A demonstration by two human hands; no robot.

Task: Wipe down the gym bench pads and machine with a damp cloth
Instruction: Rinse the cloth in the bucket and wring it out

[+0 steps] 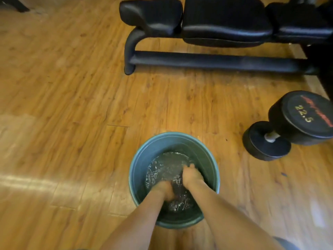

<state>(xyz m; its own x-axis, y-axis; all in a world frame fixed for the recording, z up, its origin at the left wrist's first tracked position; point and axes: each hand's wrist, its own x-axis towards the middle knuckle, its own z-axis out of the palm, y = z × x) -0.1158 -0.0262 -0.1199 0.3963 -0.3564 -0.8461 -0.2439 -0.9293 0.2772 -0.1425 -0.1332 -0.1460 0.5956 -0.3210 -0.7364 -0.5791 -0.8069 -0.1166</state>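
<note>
— Where's the cloth [177,188]?

— Down in the green bucket [137,170], low in the middle of the frame. It's a dark shape under the rippled water [162,170], between the two hands. Hard to make out its edges through the glare.

— And the hands?

— Both are sunk in the water, close together. The left hand [166,191] is near the bucket's lower side, the right hand [191,175] a little higher and to the right. The fingers look curled onto the dark cloth, but the water blurs them, so I can't tell the grip for certain. Both forearms cross the near rim of the bucket.

— What's around it?

— The bucket stands on a wooden floor [63,105]. To its left there is wide bare floor out to the frame's edge, with a pale sheen at lower left. At right, near the bucket but apart from it, a black dumbbell [288,127] marked 22.5 lies on the floor.

— The bench?

— Across the top of the frame: black bench pads [225,20] in a row, shiny, the leftmost one contoured. Beneath them a black frame bar [207,61] runs along the floor, with a curved leg at its left end. A broad band of floor separates that bar from the bucket's far rim.
</note>
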